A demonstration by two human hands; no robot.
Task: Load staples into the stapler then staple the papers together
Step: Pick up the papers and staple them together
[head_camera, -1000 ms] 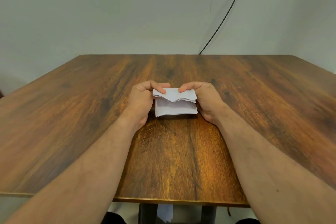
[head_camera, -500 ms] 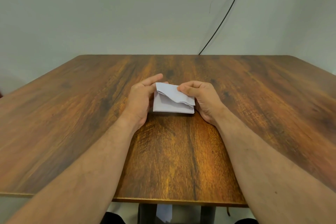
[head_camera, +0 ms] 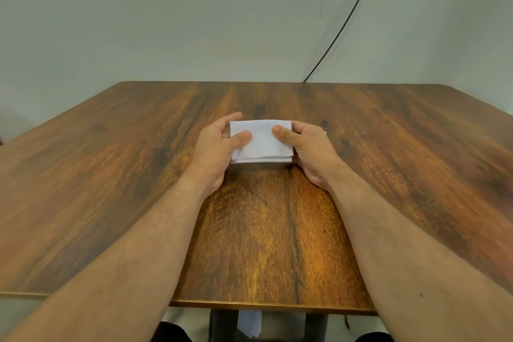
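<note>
Both hands hold one small stack of white papers (head_camera: 262,141) at mid-table. Left hand (head_camera: 216,151) grips the stack's left end: thumb laid flat on the top sheet, fingers curled round behind the far left corner. Right hand (head_camera: 308,151) grips the right end likewise, thumb pressed on the top sheet, fingers wrapped behind and beneath the right edge. Thumbs point toward each other and stand apart, with bare paper between them.

Stack is rectangular, its long axis running left to right across the view, parallel to the table's near edge. Top face is tilted toward the camera; the near edge shows several sheet layers, roughly squared. Whether the lower edge rests on the table (head_camera: 263,244) or sits just above it cannot be told.

Surroundings: brown wood-grain table top, both bare forearms reaching across it from the near edge. Plain pale wall (head_camera: 166,22) behind. Black cable (head_camera: 344,22) runs diagonally down the wall and meets the table's far edge right of centre. Dark table frame and a scrap of white paper (head_camera: 249,323) show below the near edge.

Markings: faint grey specks on the top sheet near its lower corners; too small to read. No legible writing observed.
</note>
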